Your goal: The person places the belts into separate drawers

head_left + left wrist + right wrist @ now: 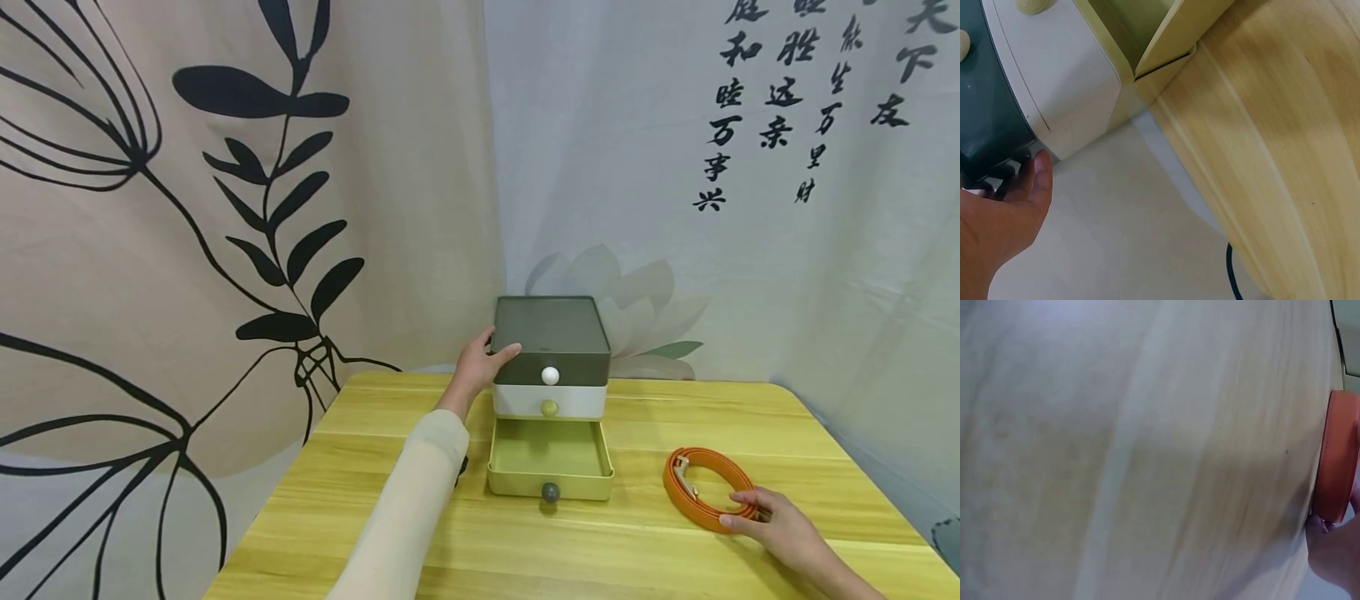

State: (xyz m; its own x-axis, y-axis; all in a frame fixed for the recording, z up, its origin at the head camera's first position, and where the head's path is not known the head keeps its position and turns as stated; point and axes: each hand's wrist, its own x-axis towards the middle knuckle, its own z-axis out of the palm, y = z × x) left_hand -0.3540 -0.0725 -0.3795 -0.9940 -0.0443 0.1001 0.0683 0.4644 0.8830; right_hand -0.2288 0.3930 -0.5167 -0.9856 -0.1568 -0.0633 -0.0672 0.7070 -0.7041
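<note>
A small chest of drawers (551, 325) stands toward the table's back edge: dark green on top, white in the middle, olive green below. Its bottom drawer (551, 486), with a grey knob, is pulled out. My left hand (474, 367) rests against the left side of the dark top tier, fingers along the side and thumb by the front corner. On the right lies a coiled orange belt (678, 498) with a metal buckle (682, 475). My right hand (783, 529) pinches the coil's near right edge between thumb and fingers. The belt (1335, 456) also shows in the right wrist view.
The wooden table (360, 467) carries the chest and the belt. Behind it hangs a printed cloth (420, 167) with dark plants and brush characters. A small dark object (461, 469) shows beside my left sleeve (420, 500).
</note>
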